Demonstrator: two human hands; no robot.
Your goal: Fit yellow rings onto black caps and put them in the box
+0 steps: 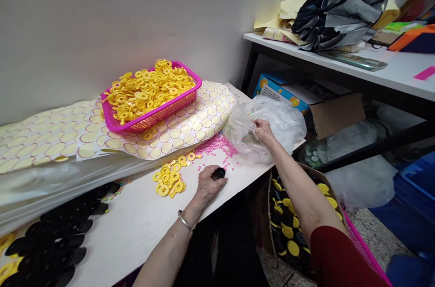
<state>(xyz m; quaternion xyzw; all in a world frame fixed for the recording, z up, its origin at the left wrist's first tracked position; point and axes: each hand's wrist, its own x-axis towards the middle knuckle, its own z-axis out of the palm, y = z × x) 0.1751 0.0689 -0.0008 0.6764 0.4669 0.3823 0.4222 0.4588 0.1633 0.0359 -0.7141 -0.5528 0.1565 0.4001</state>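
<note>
My left hand [210, 186] rests on the white tabletop with its fingers wrapped round a small black plastic cup-like part [218, 173], its round end facing right. Farther right, my right hand [263, 130] pinches the edge of a crumpled clear plastic bag [280, 119]. Small coloured bits show faintly through the plastic. Between the hands and the sheets lie many tiny pink rings [219, 145]. A loose heap of yellow ring-shaped pieces [169, 180] sits just left of my left hand.
A pink basket [152, 119] heaped with yellow pieces stands on circle-printed sheets [190, 131]. Black parts [50, 237] lie in rows at the left. An open carton [272, 228] of black and yellow pieces stands below the table's right edge. A higher table [401, 67] holds dark fabric.
</note>
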